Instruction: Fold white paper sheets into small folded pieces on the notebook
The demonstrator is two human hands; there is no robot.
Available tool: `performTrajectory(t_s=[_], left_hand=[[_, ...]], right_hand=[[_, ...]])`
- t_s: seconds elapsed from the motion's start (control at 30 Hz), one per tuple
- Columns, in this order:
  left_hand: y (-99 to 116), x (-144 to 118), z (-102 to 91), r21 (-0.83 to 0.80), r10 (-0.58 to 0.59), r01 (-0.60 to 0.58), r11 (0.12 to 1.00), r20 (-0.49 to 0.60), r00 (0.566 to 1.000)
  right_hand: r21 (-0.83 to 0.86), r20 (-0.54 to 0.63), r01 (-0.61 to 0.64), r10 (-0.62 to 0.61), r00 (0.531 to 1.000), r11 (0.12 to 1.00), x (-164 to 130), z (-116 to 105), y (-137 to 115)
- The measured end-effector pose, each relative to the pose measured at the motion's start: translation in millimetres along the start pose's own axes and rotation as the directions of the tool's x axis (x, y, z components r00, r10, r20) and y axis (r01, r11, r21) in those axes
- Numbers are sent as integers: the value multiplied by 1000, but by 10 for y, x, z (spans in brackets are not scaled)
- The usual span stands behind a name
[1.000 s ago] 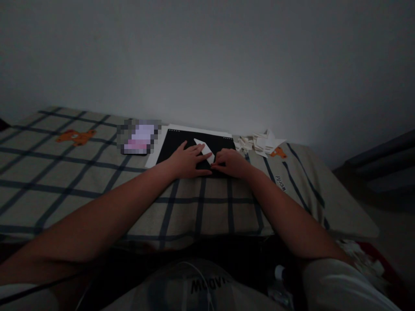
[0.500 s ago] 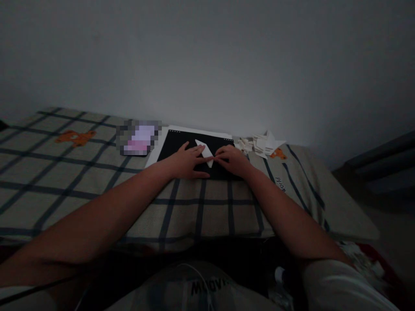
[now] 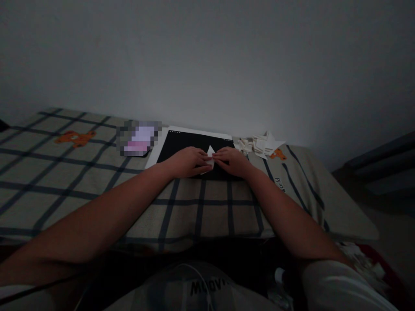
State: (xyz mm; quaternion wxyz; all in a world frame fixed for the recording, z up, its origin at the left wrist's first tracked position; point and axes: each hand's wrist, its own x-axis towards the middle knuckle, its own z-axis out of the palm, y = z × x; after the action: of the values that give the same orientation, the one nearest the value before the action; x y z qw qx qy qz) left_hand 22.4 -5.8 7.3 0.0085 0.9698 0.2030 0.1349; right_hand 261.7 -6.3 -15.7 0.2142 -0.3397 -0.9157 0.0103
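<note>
Pinching a small white folded paper piece [image 3: 210,156] between both our hands, left hand [image 3: 187,161] and right hand [image 3: 232,161] grasping it over the black rectangular board [image 3: 181,141]; several folds look done, and we judge more remain.

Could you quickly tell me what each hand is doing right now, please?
Left hand: pinching the small white paper over the black board.
Right hand: pinching the same paper from the other side.
</note>
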Motion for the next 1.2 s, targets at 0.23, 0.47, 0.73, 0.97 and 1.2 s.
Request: performTrajectory(t_s=[0.23, 0.47, 0.73, 0.97, 1.2], left_hand=[[-31, 11, -31, 197, -238, 236, 951, -13, 971], [-110, 10, 50, 218, -233, 227, 949, -1, 973], [-98, 7, 138, 242, -302, 276, 930, 73, 951], [45, 21, 121, 269, -371, 326, 907, 138, 918], [21, -1, 105, 219, -346, 309, 925, 159, 924]], right_hand=[[80, -51, 45, -41, 998, 996, -6, -33, -26], [95, -17, 57, -56, 998, 994, -15, 4, -79], [62, 53, 88, -91, 994, 994, -13, 8, -186], [-44, 143, 15, -8, 990, 999, 5, -53, -211], [-146, 109, -120, 137, 985, 982, 23, -113, -243]])
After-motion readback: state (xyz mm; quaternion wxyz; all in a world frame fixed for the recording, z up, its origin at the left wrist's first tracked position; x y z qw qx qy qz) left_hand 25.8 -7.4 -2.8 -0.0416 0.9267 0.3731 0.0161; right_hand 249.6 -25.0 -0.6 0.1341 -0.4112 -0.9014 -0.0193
